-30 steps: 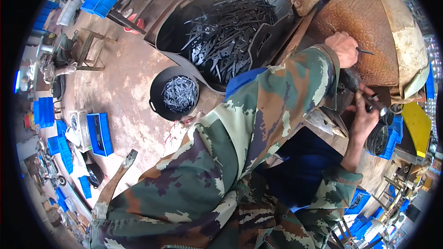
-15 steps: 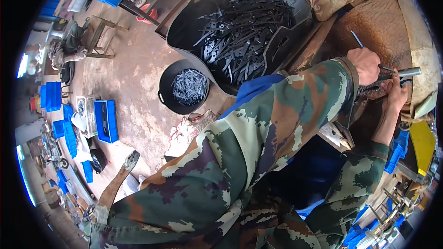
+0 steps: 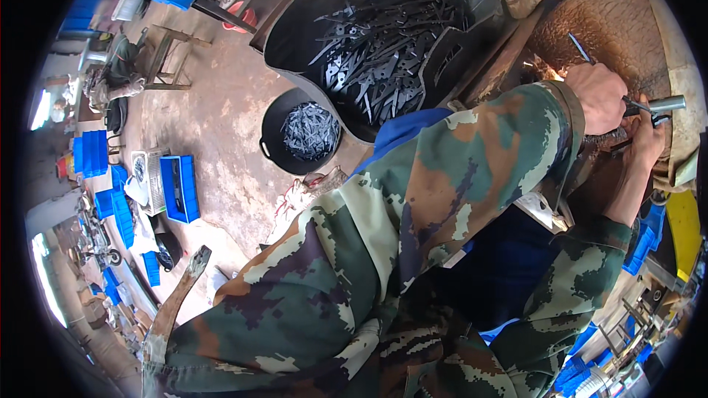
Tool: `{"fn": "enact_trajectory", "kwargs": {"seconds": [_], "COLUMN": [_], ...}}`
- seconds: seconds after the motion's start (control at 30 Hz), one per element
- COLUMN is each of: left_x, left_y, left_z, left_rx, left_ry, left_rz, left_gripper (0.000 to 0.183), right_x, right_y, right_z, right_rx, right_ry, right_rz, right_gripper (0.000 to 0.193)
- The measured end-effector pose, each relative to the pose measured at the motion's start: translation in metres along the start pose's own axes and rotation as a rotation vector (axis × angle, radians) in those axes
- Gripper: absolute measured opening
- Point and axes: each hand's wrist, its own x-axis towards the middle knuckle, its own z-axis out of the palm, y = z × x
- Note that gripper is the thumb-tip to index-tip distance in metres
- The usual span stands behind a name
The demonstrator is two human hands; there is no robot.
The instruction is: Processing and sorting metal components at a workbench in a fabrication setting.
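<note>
My left hand [image 3: 596,96] is closed around a slim metal blade [image 3: 580,49], whose bright tip sticks out above the knuckles. Its dark other end comes out on the right side, where the fingers of my right hand [image 3: 646,140] close on it. Orange sparks [image 3: 546,70] fly just left of my left hand. A grey metal bar [image 3: 660,105] juts out beside my right fingers. My hands hide where the blade meets whatever throws the sparks.
A large black tub [image 3: 295,51] of dark flat metal pieces [image 3: 391,44] stands left of my hands. A smaller black bucket [image 3: 274,146] holds silvery pieces. Wrinkled brown sheeting [image 3: 612,15] hangs beyond my hands. A blue crate [image 3: 179,188] and a wooden stool [image 3: 169,59] stand farther left.
Sparks have appeared beside my left hand. Both hands have shifted slightly to the right in the picture, with the blade still held, and the view has moved a little.
</note>
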Motion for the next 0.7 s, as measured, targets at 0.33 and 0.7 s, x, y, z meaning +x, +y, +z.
{"fn": "enact_trajectory", "kwargs": {"seconds": [0.33,0.7], "left_x": [-0.023,-0.164], "left_y": [-0.022,-0.221], "left_z": [-0.082,-0.289], "left_rx": [0.151,0.738], "left_ry": [-0.254,-0.053], "left_rz": [0.066,-0.400], "left_gripper": [0.032,0.037], "right_x": [0.003,-0.004], "right_y": [0.003,-0.003], "right_z": [-0.007,0.016], "right_rx": [-0.019,0.038], "right_ry": [-0.030,0.027], "right_rz": [0.005,-0.015], "right_gripper": [0.021,0.033]}}
